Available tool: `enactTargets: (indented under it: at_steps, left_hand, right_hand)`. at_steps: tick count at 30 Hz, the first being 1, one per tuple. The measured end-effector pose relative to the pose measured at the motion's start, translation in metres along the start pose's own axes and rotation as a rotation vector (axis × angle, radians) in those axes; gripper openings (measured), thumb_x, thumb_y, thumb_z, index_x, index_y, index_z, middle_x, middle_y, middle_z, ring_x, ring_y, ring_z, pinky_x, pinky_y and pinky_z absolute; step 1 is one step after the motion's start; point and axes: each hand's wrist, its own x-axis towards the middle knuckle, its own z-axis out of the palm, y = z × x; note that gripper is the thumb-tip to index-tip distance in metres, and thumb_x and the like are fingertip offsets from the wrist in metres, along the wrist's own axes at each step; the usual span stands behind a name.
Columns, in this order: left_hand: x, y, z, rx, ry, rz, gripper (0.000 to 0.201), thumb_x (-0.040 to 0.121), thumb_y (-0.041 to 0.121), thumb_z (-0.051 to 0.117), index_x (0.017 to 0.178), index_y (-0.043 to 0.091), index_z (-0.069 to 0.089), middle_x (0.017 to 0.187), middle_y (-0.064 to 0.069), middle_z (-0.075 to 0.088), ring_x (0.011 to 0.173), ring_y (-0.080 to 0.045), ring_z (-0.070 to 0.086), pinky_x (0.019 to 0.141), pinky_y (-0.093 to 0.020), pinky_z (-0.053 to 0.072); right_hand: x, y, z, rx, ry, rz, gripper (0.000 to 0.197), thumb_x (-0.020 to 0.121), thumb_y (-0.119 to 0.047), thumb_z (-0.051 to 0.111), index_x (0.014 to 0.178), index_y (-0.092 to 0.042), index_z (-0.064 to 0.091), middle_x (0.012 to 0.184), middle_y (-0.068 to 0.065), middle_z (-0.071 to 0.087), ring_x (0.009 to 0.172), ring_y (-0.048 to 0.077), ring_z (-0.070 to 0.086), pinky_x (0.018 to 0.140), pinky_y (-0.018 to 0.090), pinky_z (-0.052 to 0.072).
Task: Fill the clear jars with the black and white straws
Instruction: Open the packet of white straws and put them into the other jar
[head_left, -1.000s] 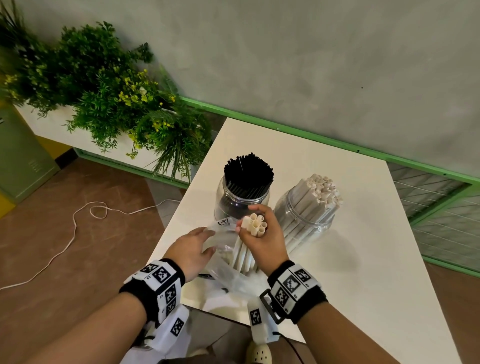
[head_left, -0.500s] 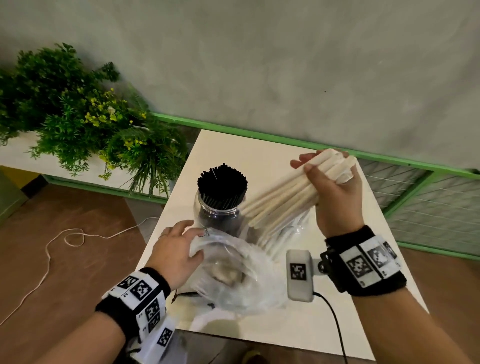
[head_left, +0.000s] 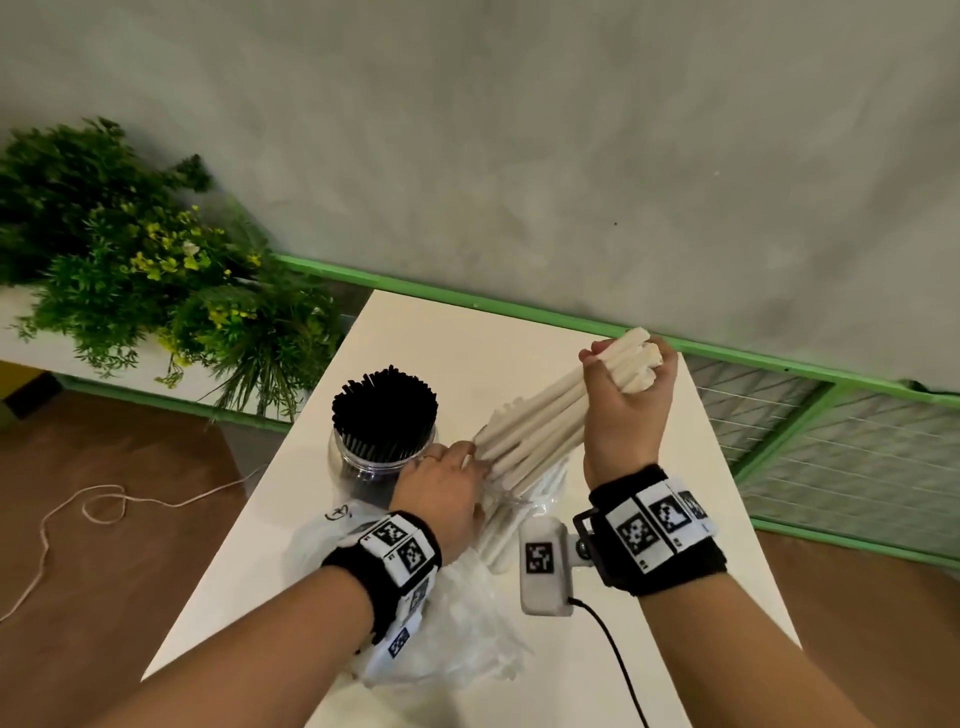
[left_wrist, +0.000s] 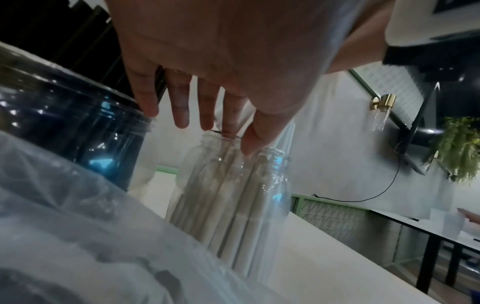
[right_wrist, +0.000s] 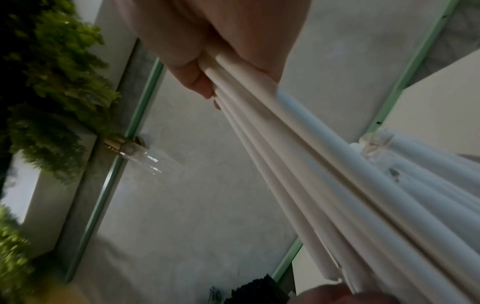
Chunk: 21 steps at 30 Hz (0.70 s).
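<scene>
My right hand (head_left: 626, 395) grips a bundle of white straws (head_left: 535, 421) by its upper end, tilted down to the left, also seen close up as white straws (right_wrist: 298, 164). Their lower ends sit at the mouth of the clear jar of white straws (left_wrist: 228, 185), which my hands mostly hide in the head view. My left hand (head_left: 447, 478) reaches to that mouth with straight fingers (left_wrist: 182, 102) against the straw ends. Just left stands the clear jar packed with black straws (head_left: 384, 415), upright, seen close as a dark jar (left_wrist: 64, 123).
A crumpled clear plastic bag (head_left: 457, 629) lies on the white table (head_left: 467, 343) under my left wrist. Green plants (head_left: 156, 270) stand off the table's left side. A green rail (head_left: 779, 369) and grey wall run behind. A white cord (head_left: 104, 504) lies on the floor.
My left hand has left the plastic bag and moved up to the white jar's mouth. My right hand has brought the straw bundle down, its lower ends now at that jar.
</scene>
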Motion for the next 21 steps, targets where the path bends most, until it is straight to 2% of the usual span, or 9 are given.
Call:
enactTargets:
  at_steps: [2,5,8,10,13,15,17,21]
  left_hand:
    - [0.0,-0.002,0.003,0.022,0.024,0.003,0.054,0.085,0.037,0.049,0.137,0.029,0.039,0.145,0.005,0.033,0.127,-0.023,0.038,0.099,-0.04,0.036]
    - [-0.001,-0.004,0.007,0.049,0.055,0.007,0.055,0.086,0.036,0.048,0.139,0.03,0.036,0.15,0.006,0.029,0.131,-0.022,0.033,0.102,-0.041,0.031]
    - [-0.001,-0.003,0.011,0.062,0.078,0.03,0.052,0.081,0.038,0.054,0.132,0.03,0.046,0.148,0.005,0.032,0.137,-0.023,0.028,0.103,-0.045,0.03]
    - [0.0,-0.004,0.014,0.034,0.088,0.029,0.048,0.075,0.036,0.059,0.122,0.029,0.054,0.144,0.003,0.042,0.135,-0.024,0.034,0.1,-0.046,0.035]
    - [0.004,-0.004,0.013,-0.153,0.162,-0.024,0.043,0.078,0.029,0.058,0.119,0.018,0.051,0.131,-0.003,0.051,0.123,-0.025,0.044,0.097,-0.038,0.039]
    - [0.009,-0.003,0.009,-0.355,0.223,-0.09,0.042,0.083,0.024,0.06,0.122,0.012,0.047,0.124,-0.007,0.052,0.113,-0.024,0.051,0.095,-0.034,0.041]
    - [0.016,-0.001,0.006,-0.484,0.212,-0.119,0.053,0.083,0.027,0.065,0.13,0.014,0.044,0.126,-0.007,0.053,0.11,-0.022,0.054,0.094,-0.033,0.044]
    - [0.03,0.003,0.009,-0.401,0.119,-0.153,0.061,0.08,0.046,0.067,0.133,0.023,0.047,0.128,-0.001,0.055,0.113,-0.022,0.053,0.096,-0.033,0.044]
  right_hand:
    - [0.003,0.0,0.002,0.001,-0.018,-0.029,0.04,0.085,0.011,0.058,0.101,-0.023,0.044,0.089,0.001,0.063,0.084,0.013,0.062,0.081,0.025,0.049]
    - [0.004,0.001,0.005,-0.003,-0.048,-0.063,0.043,0.086,0.014,0.054,0.104,-0.023,0.042,0.09,0.001,0.06,0.082,0.01,0.061,0.079,0.02,0.048]
    - [0.001,0.003,0.01,-0.02,-0.099,-0.11,0.047,0.085,0.016,0.05,0.105,-0.025,0.04,0.09,0.0,0.058,0.08,0.006,0.058,0.078,0.019,0.048]
    - [0.0,0.005,0.013,-0.031,-0.134,-0.124,0.05,0.085,0.016,0.05,0.106,-0.028,0.039,0.091,-0.001,0.057,0.079,0.002,0.057,0.076,0.018,0.047]
    - [0.001,0.006,0.014,-0.027,-0.16,-0.124,0.049,0.085,0.017,0.05,0.107,-0.026,0.039,0.089,-0.004,0.056,0.075,-0.005,0.056,0.073,0.013,0.045]
    - [0.003,0.007,0.013,-0.034,-0.164,-0.117,0.047,0.085,0.016,0.05,0.11,-0.022,0.039,0.088,-0.004,0.056,0.075,-0.004,0.056,0.072,0.014,0.046]
    - [0.002,0.008,0.013,-0.051,-0.181,-0.101,0.045,0.085,0.016,0.05,0.113,-0.018,0.04,0.088,-0.003,0.057,0.076,0.002,0.057,0.073,0.016,0.047]
    - [0.0,0.01,0.012,-0.062,-0.249,-0.06,0.047,0.086,0.014,0.05,0.113,-0.023,0.041,0.091,0.004,0.061,0.087,0.014,0.065,0.077,0.018,0.049]
